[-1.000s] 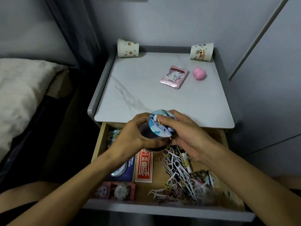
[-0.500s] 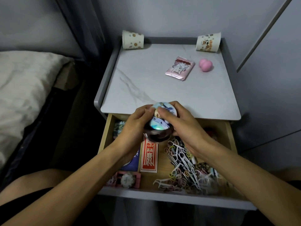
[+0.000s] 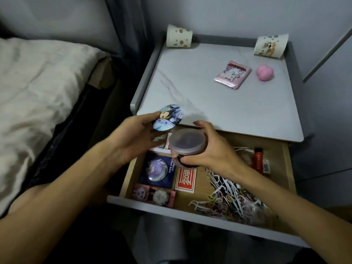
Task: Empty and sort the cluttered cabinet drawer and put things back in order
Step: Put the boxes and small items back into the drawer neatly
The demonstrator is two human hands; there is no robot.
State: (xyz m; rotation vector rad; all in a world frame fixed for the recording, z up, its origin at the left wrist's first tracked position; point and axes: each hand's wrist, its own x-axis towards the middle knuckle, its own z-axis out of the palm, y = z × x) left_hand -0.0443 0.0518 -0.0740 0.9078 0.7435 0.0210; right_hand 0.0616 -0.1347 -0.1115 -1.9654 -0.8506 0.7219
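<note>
Over the back of the open drawer (image 3: 181, 213), the person's right hand (image 3: 211, 151) wraps a small dark jar (image 3: 187, 146), thumb low on the near side and fingers curled round the far side; the jar is upright, its cloudy lid on, held clear of the clutter below. Just left of it and a little higher, the left hand (image 3: 131, 138) pinches a round badge (image 3: 168, 117) by its edge, printed face tilted up, at the front left corner of the cabinet top (image 3: 228, 111). Badge and jar are close but apart.

Below the hands, on the left of the drawer, lies a blue card (image 3: 158, 169) with a shiny round badge on it, a red packet (image 3: 185, 181) just beside it, and a pink watch box (image 3: 154, 195) against the front wall. A tangle of floss picks (image 3: 228, 195) fills the right half, and a red lighter (image 3: 258, 161) lies near the back right.

On the cabinet top, two paper cups lie tipped at the back corners, one left (image 3: 179, 36) and one right (image 3: 270, 47). A pink sachet (image 3: 232, 74) and a pink soft ball (image 3: 264, 73) sit side by side near the right cup. A bed (image 3: 38, 82) with pale crumpled bedding stands to the left
</note>
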